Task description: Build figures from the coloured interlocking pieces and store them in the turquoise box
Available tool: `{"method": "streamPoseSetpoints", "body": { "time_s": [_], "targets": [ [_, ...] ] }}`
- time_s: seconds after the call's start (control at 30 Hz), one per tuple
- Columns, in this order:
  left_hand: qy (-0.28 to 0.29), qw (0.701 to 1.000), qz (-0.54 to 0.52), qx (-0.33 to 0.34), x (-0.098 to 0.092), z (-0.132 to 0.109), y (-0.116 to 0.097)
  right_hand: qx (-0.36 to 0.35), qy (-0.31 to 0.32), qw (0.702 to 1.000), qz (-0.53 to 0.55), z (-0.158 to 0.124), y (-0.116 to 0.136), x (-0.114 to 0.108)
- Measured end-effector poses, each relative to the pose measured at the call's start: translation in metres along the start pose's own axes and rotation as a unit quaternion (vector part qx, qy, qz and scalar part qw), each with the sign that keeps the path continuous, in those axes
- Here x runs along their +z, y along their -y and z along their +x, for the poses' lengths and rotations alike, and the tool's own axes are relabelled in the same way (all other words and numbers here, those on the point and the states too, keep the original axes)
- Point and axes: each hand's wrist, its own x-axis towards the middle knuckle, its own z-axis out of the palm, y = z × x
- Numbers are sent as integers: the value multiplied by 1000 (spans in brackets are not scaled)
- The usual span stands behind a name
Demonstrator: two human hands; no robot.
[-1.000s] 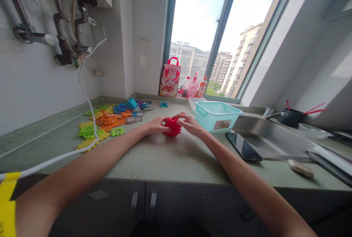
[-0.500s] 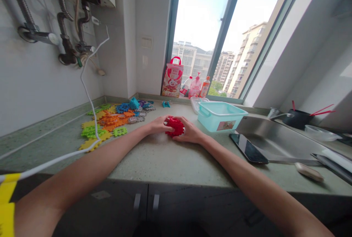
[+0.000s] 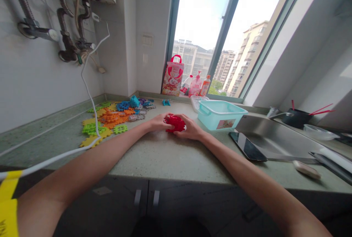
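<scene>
Between my two hands, just over the counter, is a cluster of red interlocking plastic pieces [image 3: 176, 123] with notched edges. My left hand [image 3: 161, 122] grips its left side, thumb across the front. My right hand [image 3: 190, 127] curls round the right side, fingers over the top and thumb low in front. The fingers partly cover the cluster, so its full shape is hidden. To the left lie orange pieces [image 3: 114, 118], yellow pieces [image 3: 89, 141], green pieces [image 3: 120, 129] and blue pieces [image 3: 123, 105] of the same notched sort.
A turquoise plastic bin [image 3: 220, 114] stands right of my hands, beside a phone [image 3: 247, 146] and the steel sink [image 3: 277, 141]. A white cable [image 3: 90, 97] crosses the left side. A small blue piece [image 3: 166, 102] lies near the window, below a pink bag [image 3: 173, 79] and bottles.
Both hands stay around the red cluster, which has turned slightly in my grip. The right thumb has shifted a little on its front. The whole view has moved slightly.
</scene>
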Motion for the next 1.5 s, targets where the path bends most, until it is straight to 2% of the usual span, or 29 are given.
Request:
{"method": "streamPoseSetpoints", "body": {
  "time_s": [0.33, 0.53, 0.7, 0.8, 0.9, 1.0, 1.1, 1.17, 1.33, 1.43, 1.5],
  "targets": [
    [0, 1000, -7, -14, 0, -1, -7, 16, 43, 999, 7, 0, 3, -5],
    [5, 999, -24, -23, -1, -2, -7, 17, 13, 999, -28, 1, -1, 2],
    [-15, 1000, -10, -8, -9, -2, -7, 19, -5, 999, -44, 1, -4, 6],
    [-72, 997, 37, -14, -19, 0, -4, 18, -10, 999, -46, 1, -6, 6],
    [-131, 979, 157, -14, -27, 0, 0, 16, -17, 999, -42, 1, -8, 6],
    [-100, 960, 263, 8, -29, -2, 4, 19, -12, 999, -36, 1, -8, 6],
    [-39, 954, 295, 35, -27, -4, 6, 23, -6, 999, -35, 1, -7, 6],
    [-21, 947, 319, 42, -28, -5, 5, 27, -8, 999, -35, 1, -6, 5],
    [-72, 915, 396, -5, -34, -6, 2, 34, -9, 999, -38, 1, -4, 2],
    [-103, 917, 379, -64, -40, -6, 5, 25, -12, 999, -30, 1, -5, 0],
    [-123, 921, 361, -80, -43, -6, 6, 22, -16, 999, -27, 1, -6, -1]
  ]
}}
